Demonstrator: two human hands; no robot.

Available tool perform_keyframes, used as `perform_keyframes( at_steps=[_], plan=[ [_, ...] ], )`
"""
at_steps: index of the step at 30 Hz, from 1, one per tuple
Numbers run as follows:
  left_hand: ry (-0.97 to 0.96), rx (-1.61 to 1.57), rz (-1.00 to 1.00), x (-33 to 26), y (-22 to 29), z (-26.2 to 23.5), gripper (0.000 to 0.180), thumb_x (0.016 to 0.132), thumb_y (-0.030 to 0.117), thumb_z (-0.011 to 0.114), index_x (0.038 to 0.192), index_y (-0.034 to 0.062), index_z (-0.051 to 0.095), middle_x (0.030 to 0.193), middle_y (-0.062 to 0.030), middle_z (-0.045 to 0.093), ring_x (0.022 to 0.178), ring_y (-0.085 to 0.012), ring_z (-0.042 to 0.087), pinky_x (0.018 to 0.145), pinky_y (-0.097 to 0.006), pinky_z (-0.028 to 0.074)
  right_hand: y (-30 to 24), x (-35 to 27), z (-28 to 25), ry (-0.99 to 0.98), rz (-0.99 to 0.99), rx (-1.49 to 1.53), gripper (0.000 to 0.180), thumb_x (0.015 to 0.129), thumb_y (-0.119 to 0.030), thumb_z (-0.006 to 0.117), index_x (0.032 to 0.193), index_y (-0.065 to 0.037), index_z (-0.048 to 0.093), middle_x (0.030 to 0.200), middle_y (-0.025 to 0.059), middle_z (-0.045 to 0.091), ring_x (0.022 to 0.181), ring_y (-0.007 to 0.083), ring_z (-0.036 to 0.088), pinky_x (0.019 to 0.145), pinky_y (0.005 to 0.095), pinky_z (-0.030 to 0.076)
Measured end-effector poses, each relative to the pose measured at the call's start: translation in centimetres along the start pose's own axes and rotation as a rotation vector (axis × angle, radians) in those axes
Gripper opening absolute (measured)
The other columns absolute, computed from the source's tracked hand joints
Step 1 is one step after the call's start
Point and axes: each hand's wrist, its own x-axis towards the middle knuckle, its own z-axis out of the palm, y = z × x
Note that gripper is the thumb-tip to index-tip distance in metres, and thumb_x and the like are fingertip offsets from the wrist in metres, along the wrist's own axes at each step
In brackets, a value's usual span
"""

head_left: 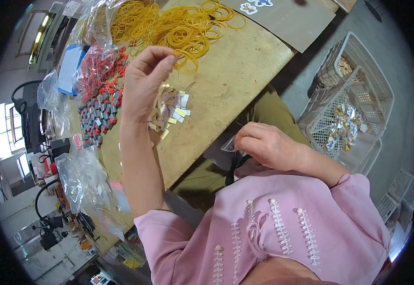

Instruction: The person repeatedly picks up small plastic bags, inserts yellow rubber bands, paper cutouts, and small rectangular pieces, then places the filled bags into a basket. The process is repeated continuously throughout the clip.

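Note:
My left hand [146, 83] reaches over the worktable [230, 80], thumb and forefinger pinched on a yellow rubber band [190, 64] at the near edge of a loose heap of rubber bands [183, 35]. Close to my body, my right hand [266, 146] is closed on a small clear plastic bag [228, 145], which pokes out past the fingertips. Whatever else lies in that palm is hidden. Beside my left wrist is a scatter of small white and pale yellow paper pieces [178, 109], partly covered by my forearm.
Grey-and-red small parts [98, 116] lie left of my arm, near a bag of red pieces [93, 69] and clear plastic bags [81, 178]. A brown board [292, 21] overhangs the table's far right. On the floor at right, plastic baskets [373, 104] hold shiny wrapped items [344, 126].

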Motion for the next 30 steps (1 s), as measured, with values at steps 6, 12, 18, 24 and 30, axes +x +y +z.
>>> perform_keyframes(
  at_steps=[6,12,18,24,30],
  plan=[
    [-0.003,0.110,-0.346,-2.6,-3.2,2.8,0.010,0.098,0.010,0.076,0.104,0.0022,0.076,0.085,-0.0015,0.075,0.069,-0.0073,0.065,0.062,-0.027,0.052,-0.1,-0.2,0.2,-0.047,0.008,-0.018,0.026,0.077,-0.001,0.074,0.101,-0.003,0.063,0.104,0.0127,0.063,0.099,0.0342,0.066,0.085,0.0417,0.056],
    [0.164,0.576,-0.074,-3.2,-3.4,3.3,0.014,0.096,0.013,0.078,0.095,-0.0010,0.080,0.079,-0.0025,0.075,0.068,-0.0072,0.065,0.063,-0.024,0.051,-0.2,0.0,0.5,-0.072,0.001,-0.013,0.029,0.077,-0.004,0.077,0.102,-0.003,0.063,0.106,0.0126,0.063,0.102,0.0345,0.065,0.086,0.0423,0.056],
    [0.232,0.455,-0.122,-3.9,-3.9,2.8,0.013,0.094,0.010,0.080,0.101,-0.0011,0.082,0.079,-0.0030,0.075,0.068,-0.0072,0.064,0.063,-0.024,0.051,-0.1,-0.1,0.5,-0.086,0.011,-0.014,0.030,0.077,-0.007,0.079,0.103,-0.004,0.064,0.106,0.0123,0.063,0.101,0.0344,0.065,0.086,0.0426,0.056],
    [0.197,0.495,-0.021,-4.7,-4.1,2.4,0.014,0.090,0.011,0.079,0.099,0.0011,0.082,0.085,-0.0113,0.076,0.069,-0.0152,0.069,0.065,-0.031,0.054,0.1,-0.1,0.7,-0.094,0.000,-0.038,0.029,0.076,-0.004,0.077,0.103,-0.003,0.065,0.106,0.0116,0.065,0.100,0.0337,0.066,0.085,0.0421,0.057],
    [0.225,0.609,0.101,-0.4,-3.9,0.9,0.017,0.091,0.011,0.077,0.105,0.0020,0.079,0.089,-0.0124,0.075,0.075,-0.0197,0.070,0.073,-0.033,0.056,-0.2,0.2,1.0,-0.114,0.011,-0.024,0.029,0.076,-0.002,0.074,0.104,-0.003,0.064,0.106,0.0118,0.063,0.102,0.0338,0.065,0.088,0.0422,0.056]
  ],
)
